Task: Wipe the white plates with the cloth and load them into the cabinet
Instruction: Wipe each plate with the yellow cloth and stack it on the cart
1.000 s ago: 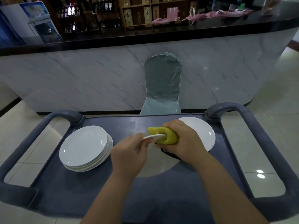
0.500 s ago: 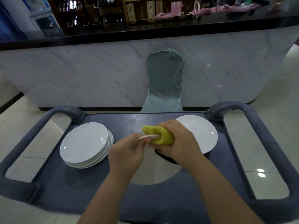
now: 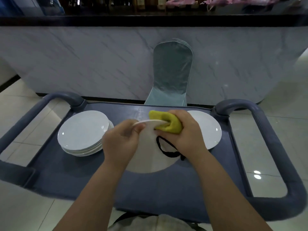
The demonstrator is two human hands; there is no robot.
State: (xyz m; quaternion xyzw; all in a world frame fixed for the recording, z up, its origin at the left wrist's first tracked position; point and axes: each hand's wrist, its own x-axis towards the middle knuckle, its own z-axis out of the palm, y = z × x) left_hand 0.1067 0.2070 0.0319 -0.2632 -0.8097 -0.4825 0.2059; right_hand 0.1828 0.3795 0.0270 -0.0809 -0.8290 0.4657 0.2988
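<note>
Head view: I stand at a grey-blue cart tray on pale floor tiles, facing a marble-fronted counter with one covered chair between. My left hand pinches the rim of one white plate, held tilted above the tray's middle. My right hand clamps the one yellow cloth folded over its far rim. One stack of plates sits left and one single plate right. A looped handle bounds each side; the tray's near strip is bare.
</note>
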